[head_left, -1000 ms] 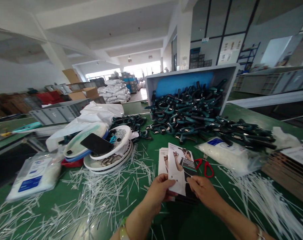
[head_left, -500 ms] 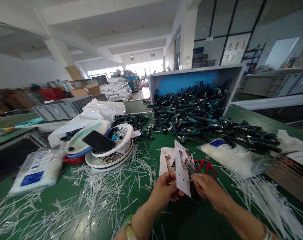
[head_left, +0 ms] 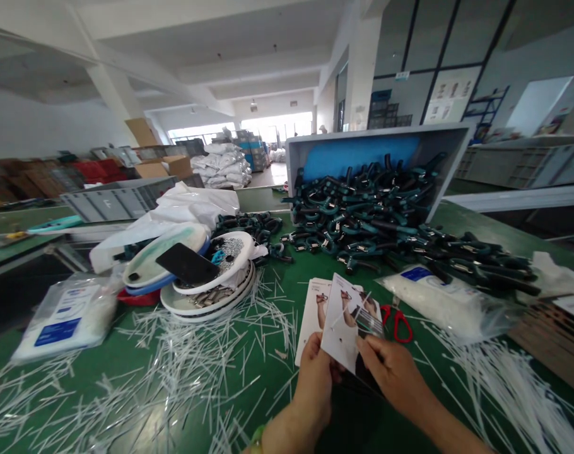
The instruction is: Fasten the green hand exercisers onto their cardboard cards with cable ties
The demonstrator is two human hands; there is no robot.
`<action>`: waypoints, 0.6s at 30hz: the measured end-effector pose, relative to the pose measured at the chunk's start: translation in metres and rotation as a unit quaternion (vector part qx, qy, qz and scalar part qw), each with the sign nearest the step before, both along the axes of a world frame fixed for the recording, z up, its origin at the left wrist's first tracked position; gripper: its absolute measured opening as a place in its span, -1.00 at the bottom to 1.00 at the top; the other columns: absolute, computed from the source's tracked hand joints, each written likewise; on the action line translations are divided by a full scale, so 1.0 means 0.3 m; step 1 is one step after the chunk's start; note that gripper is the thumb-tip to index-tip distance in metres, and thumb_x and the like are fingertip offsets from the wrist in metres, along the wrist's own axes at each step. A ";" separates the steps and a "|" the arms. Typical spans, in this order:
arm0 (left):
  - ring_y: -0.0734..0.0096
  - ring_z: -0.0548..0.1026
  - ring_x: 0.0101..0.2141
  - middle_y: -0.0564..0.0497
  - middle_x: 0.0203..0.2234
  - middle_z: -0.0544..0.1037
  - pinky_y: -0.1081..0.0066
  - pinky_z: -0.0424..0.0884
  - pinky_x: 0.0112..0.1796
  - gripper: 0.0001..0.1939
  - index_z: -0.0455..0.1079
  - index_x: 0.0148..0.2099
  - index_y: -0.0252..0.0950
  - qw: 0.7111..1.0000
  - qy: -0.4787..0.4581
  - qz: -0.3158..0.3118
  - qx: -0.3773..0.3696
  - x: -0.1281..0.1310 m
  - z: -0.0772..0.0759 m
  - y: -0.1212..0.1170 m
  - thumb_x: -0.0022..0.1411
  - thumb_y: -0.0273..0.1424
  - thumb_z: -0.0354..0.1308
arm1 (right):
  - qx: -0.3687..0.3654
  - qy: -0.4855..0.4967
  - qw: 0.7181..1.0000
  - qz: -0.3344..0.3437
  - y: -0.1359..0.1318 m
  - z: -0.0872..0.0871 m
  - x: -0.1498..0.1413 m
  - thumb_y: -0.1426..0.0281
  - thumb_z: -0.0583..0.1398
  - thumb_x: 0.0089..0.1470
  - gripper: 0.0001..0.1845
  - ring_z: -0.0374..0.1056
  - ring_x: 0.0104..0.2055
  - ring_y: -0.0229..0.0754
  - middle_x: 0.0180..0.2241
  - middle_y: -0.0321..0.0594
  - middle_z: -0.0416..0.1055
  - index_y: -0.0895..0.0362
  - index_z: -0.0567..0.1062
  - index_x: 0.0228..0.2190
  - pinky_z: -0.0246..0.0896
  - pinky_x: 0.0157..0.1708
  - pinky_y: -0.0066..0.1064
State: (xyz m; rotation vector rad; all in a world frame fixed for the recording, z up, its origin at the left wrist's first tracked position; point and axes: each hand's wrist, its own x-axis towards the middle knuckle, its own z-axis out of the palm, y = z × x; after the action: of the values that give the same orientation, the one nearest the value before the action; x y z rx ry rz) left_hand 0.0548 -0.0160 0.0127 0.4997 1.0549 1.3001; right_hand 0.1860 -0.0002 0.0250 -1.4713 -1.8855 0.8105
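Presently, the left hand is pinched on the lower left edge of a printed card, which stands between both hands; the right hand has its fingers curled at the lower right edge, though what they grip one cannot tell. The printed card seems light, rather stiff, easily creased, so edges are the better hold. Beyond the left hand are other cards; beyond the right, red-handled scissors; farther, a crate with dark tools.
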 end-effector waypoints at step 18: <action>0.69 0.26 -0.64 0.13 -0.54 0.35 0.64 0.13 -0.66 -0.67 0.11 -0.45 -0.28 0.980 0.070 -0.121 0.144 -0.045 -0.027 -0.048 0.00 -0.27 0.24 | -0.283 0.170 0.944 0.023 -0.008 0.028 0.039 0.12 0.04 -0.09 -0.59 -0.16 -0.70 -0.39 -0.78 -0.49 -0.10 0.08 0.08 -0.75 -0.23 -0.67 -0.48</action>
State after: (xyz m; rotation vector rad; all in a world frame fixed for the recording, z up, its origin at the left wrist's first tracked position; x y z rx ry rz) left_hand 0.0414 -0.0303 0.0048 0.9213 0.8914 1.2163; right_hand 0.1978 -0.0027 0.0333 -1.4798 -1.4924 1.6153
